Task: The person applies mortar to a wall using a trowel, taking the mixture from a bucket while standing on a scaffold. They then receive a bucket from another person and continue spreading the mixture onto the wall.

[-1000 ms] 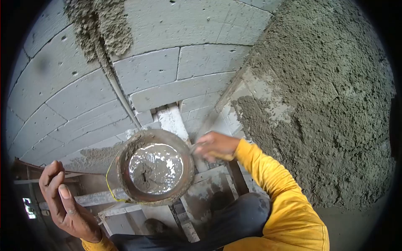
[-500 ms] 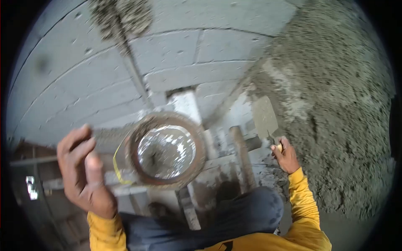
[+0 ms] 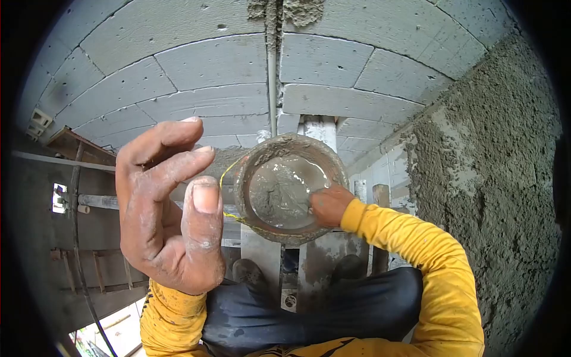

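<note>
We hold our left hand (image 3: 172, 208) raised left of center, palm turned inward, fingers half curled and apart from the thumb, gripping nothing. Our right arm bends in from the lower right, and our right hand (image 3: 331, 205) reaches over the right side of the bucket (image 3: 242, 189), knuckles up, fingers folded down by the wet mortar (image 3: 276, 185); we cannot tell what they clamp. The bucket sits mid-frame, before our knees. Our right hand covers part of its rim, while a yellow cord (image 3: 222, 183) loops off its left side. Above stands the block wall (image 3: 208, 65) with an upright pipe (image 3: 272, 89); rough plaster (image 3: 505, 178) fills the right.
</note>
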`<state>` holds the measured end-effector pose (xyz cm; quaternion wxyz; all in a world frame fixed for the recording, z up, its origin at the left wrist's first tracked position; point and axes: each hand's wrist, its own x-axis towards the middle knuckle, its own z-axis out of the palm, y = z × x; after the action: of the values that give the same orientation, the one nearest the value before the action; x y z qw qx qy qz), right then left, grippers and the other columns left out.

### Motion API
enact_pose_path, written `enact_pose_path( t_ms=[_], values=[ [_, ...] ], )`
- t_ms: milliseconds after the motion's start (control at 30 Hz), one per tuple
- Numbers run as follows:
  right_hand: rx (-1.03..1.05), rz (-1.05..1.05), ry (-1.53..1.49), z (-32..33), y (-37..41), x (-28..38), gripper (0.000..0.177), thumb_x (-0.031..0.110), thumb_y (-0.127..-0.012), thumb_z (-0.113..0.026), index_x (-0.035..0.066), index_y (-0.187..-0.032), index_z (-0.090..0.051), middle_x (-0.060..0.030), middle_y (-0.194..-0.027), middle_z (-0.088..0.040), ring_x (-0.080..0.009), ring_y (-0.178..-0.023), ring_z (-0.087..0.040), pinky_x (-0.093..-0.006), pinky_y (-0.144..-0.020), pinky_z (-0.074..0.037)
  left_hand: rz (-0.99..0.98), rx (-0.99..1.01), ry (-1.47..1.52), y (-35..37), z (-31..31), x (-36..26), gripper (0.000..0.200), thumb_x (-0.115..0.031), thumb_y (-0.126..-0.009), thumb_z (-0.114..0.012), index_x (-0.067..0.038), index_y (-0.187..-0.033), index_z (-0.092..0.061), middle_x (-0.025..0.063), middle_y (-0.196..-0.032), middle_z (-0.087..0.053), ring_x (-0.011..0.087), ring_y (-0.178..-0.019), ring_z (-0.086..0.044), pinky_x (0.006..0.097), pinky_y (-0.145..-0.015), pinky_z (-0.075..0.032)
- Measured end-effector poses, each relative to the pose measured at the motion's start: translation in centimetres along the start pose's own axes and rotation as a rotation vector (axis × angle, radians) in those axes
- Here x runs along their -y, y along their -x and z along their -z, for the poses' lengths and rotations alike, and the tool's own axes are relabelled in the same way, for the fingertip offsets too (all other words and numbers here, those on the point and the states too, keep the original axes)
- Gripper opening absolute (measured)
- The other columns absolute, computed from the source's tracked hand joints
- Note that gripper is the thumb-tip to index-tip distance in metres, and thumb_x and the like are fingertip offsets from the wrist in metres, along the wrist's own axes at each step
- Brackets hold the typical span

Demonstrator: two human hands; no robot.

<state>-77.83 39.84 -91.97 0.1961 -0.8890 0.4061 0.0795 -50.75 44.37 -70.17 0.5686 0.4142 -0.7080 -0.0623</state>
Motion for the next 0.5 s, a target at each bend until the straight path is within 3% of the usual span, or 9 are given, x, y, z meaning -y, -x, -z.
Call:
enact_pose_path(
  t_ms=[67,167,200,300,433,500],
  values=[
    [0.135,-0.081,-0.072,0.7,1.0,-0.6,0.026,0.027,-0.088,-0.064,0.003,-0.097,-0.068,-0.0203,-0.091,-0.07,-0.0426,-0.087,-0.069,-0.0527,-0.082,-0.053,0.016,-0.012,0.014,0.1,0.2,0.3,0.021,-0.011,-0.092,-0.062,0.003,-0.108,-0.067,0.023,-0.122,-0.06,0.029,-0.111,-0.061,0.0404,-0.097,-0.051],
    [0.025,-0.161,-0.406,3.4,4.7,-0.7,0.034,0.034,-0.095,-0.06,0.004,-0.11,-0.067,-0.0211,-0.094,-0.071,-0.0449,-0.09,-0.068,-0.0526,-0.084,-0.053,0.037,0.004,0.019,0.3,0.4,0.9,0.022,-0.011,-0.093,-0.062,0.003,-0.108,-0.067,0.0231,-0.123,-0.059,0.029,-0.112,-0.061,0.0404,-0.097,-0.051],
    [0.08,-0.224,-0.381,4.7,5.8,-0.4,0.039,0.038,-0.098,-0.056,0.006,-0.119,-0.065,-0.023,-0.093,-0.07,-0.0452,-0.089,-0.068,-0.0532,-0.084,-0.053,0.036,0.011,0.013,0.1,0.5,1.1,0.022,-0.011,-0.093,-0.061,0.004,-0.109,-0.067,0.0232,-0.123,-0.059,0.029,-0.112,-0.061,0.0404,-0.097,-0.051],
    [-0.003,-0.281,-0.282,3.1,6.0,0.1,0.041,0.039,-0.099,-0.056,0.006,-0.122,-0.063,-0.0233,-0.093,-0.07,-0.0444,-0.088,-0.068,-0.0538,-0.083,-0.052,0.037,-0.004,0.054,0.0,-0.4,1.5,0.022,-0.011,-0.093,-0.06,0.003,-0.108,-0.067,0.0231,-0.122,-0.059,0.0294,-0.112,-0.061,0.0403,-0.098,-0.051],
    [-0.132,-0.206,-0.26,4.9,4.4,1.0,0.039,0.038,-0.096,-0.061,0.004,-0.115,-0.063,-0.0236,-0.094,-0.071,-0.0445,-0.089,-0.068,-0.0534,-0.081,-0.053,0.069,0.046,-0.061,-0.6,-1.9,1.5,0.021,-0.012,-0.097,-0.054,0.004,-0.105,-0.066,0.0187,-0.123,-0.062,0.0287,-0.118,-0.058,0.0416,-0.106,-0.045],
    [-0.323,-0.07,-0.309,5.6,4.8,0.6,0.039,0.037,-0.094,-0.064,0.002,-0.11,-0.064,-0.0242,-0.094,-0.07,-0.0461,-0.086,-0.067,-0.052,-0.078,-0.054,0.106,0.023,-0.041,-0.5,-2.4,1.5,0.02,-0.009,-0.098,-0.052,0.005,-0.105,-0.066,0.0188,-0.124,-0.062,0.0296,-0.118,-0.058,0.0421,-0.108,-0.043]
  ],
)
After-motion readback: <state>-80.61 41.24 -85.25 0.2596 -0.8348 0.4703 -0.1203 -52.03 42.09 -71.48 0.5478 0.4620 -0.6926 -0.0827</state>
